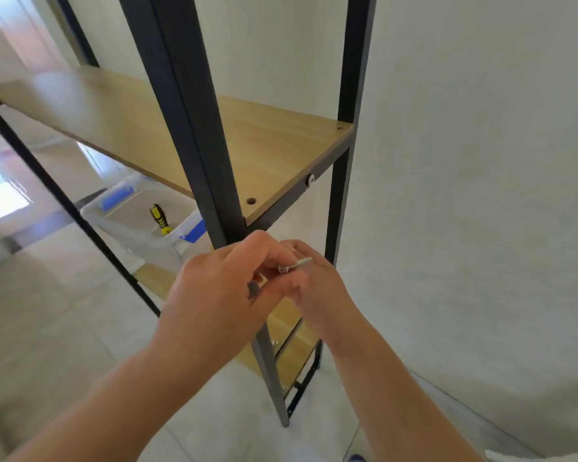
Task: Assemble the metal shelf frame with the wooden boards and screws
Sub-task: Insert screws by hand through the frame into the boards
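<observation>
A black metal shelf frame [194, 121] stands upright against a white wall, with a wooden board [267, 145] resting on its side rail. One screw head [310, 180] shows in that rail, and an open hole [251, 201] sits in the board's near corner. Lower boards [294, 355] are partly visible behind my hands. My left hand [224, 295] and my right hand [317, 285] meet just below the board's front corner, beside the front post. Together they pinch a silver screw [296, 265], its shaft pointing up to the right. Which fingers carry it is partly hidden.
A clear plastic bin [137, 225] with blue latches stands on the tiled floor behind the frame, holding a yellow-and-black screwdriver [159, 219]. A thin black diagonal brace [64, 201] crosses the left side. The white wall lies close on the right.
</observation>
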